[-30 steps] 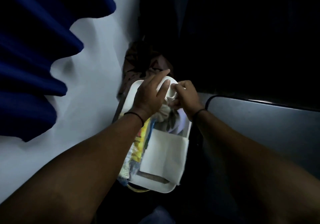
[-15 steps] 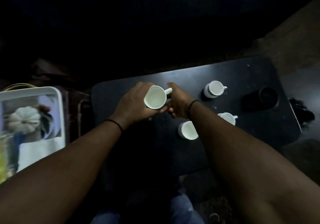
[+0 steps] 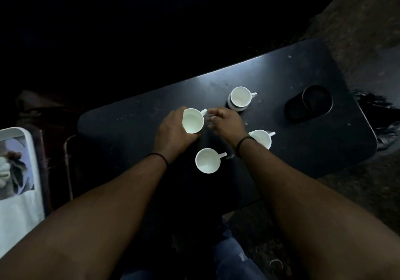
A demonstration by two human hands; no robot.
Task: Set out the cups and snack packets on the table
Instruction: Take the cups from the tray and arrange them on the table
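Observation:
My left hand (image 3: 173, 131) is wrapped around a white cup (image 3: 192, 120) held over the dark table (image 3: 134, 124), its mouth facing up at me. My right hand (image 3: 226, 122) hovers just right of the cup's handle, fingers loosely spread and holding nothing. Three more white cups stand on the table: one at the back (image 3: 240, 96), one on the right (image 3: 263, 138) partly behind my right wrist, one nearest me (image 3: 207, 160). No snack packets show clearly in this dim view.
A white tray (image 3: 26, 141) with a printed picture and a white cloth sits at the far left on a stand. A dark round container (image 3: 309, 104) lies on the table's right part. The floor is dark; blue jeans show below.
The view swung from the tray to the table. Both hands carried the cup over the table; my right hand has since let go of its handle and opened beside it.

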